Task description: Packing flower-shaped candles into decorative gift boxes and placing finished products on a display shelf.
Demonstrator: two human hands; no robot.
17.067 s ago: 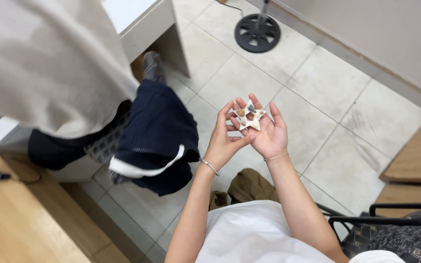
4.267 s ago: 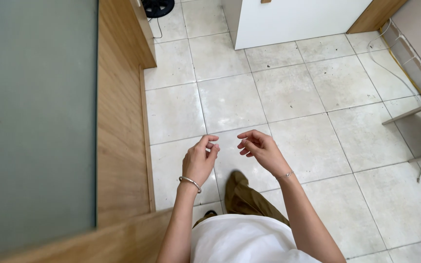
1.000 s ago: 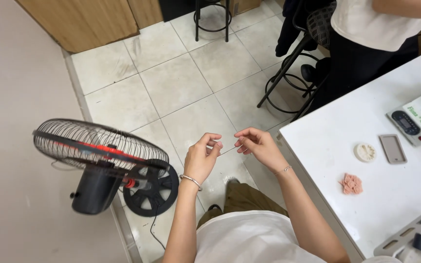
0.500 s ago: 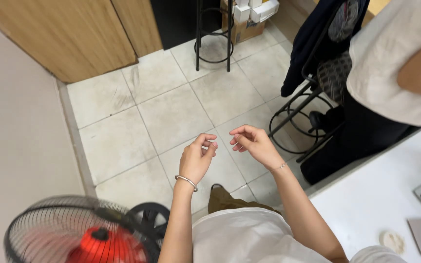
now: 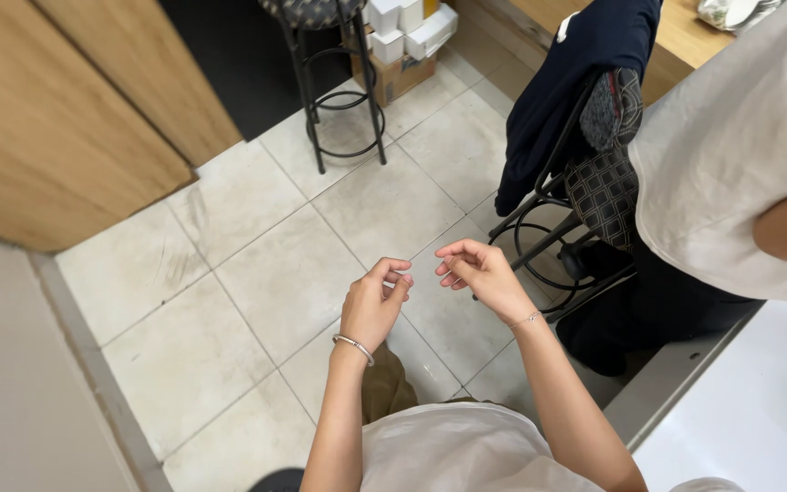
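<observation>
My left hand (image 5: 372, 306) is raised in front of me over the tiled floor (image 5: 257, 273). A silver bangle sits on its wrist, and its thumb and forefinger are pinched together. My right hand (image 5: 478, 271) hovers just to the right with its fingers curled inward and a thin bracelet on the wrist. A small gap separates the fingertips of the two hands. Nothing shows in either hand.
A black metal stool (image 5: 337, 87) and a cardboard box of small white boxes (image 5: 404, 44) stand at the back. A dark jacket hangs on a chair (image 5: 576, 100) to the right. Another person in a pale top (image 5: 730, 155) stands close beside a white table (image 5: 749, 419). Wooden panels (image 5: 56, 118) are on the left.
The view has swung around: the fan has dropped out of view, and the chair and the other person now sit closer on the right. My hands keep the same pose.
</observation>
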